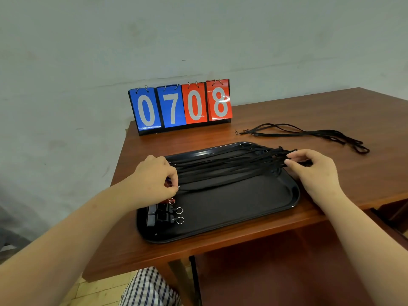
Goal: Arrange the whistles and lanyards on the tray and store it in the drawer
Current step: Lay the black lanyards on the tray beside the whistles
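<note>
So at the left end of the tray (pixel 242 202) the left hand (pixel 154 180) has its fingers curled in, pinching a red whistle (pixel 167 183) that's mostly hidden under the fingertips. Just toward the near edge of the tray from it sit a second red whistle (pixel 171 200) and two black whistles (pixel 163 216), key rings pointing right. Behind the tray stands a flip scoreboard (pixel 181 104) reading 0708. A bundle of black lanyards (pixel 220 166) runs along the tray's far half, ends spilling over its right rim. There the right hand (pixel 315 171) pinches those ends between thumb and fingers. Past the tray's far right corner, spare lanyards (pixel 309 133) lie loose on the wooden table (pixel 331 107), well apart from the tray.
</note>
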Motion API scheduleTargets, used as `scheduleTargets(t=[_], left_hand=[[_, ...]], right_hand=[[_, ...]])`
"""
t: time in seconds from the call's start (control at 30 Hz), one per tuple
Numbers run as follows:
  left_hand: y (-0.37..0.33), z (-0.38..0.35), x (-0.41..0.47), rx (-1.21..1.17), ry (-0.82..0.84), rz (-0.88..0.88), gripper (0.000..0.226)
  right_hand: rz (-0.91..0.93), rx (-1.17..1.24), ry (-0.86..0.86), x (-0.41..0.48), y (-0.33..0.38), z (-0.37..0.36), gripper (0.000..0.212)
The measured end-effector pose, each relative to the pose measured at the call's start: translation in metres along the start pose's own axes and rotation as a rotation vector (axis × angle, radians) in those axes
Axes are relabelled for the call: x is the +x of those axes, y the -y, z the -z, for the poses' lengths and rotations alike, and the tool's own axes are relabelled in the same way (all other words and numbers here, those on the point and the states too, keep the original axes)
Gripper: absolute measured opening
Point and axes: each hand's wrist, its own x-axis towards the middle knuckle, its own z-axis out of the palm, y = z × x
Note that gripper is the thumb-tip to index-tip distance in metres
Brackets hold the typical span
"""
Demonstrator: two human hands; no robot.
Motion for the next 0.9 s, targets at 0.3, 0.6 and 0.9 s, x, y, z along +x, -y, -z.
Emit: scheduleTargets(t=[0.3,0.6,0.9], left_hand=[[-0.013,-0.001,0.007,0.005,0.014,-0.011,0.011],[-0.033,0.003,0.024,0.070,0.034,-0.046,0.012],[-0.088,0.021,0.103,-0.033,0.015,-0.187,0.005]], right_hand=[[0.082,-0.086,-0.026,0.000,-0.004,0.001,0.024],[0.144,-0.305,-0.219,0.000,-0.005,-0.001,0.029],[0.083,-0.186,-0.094,0.049,-0.017,0.012,0.023]])
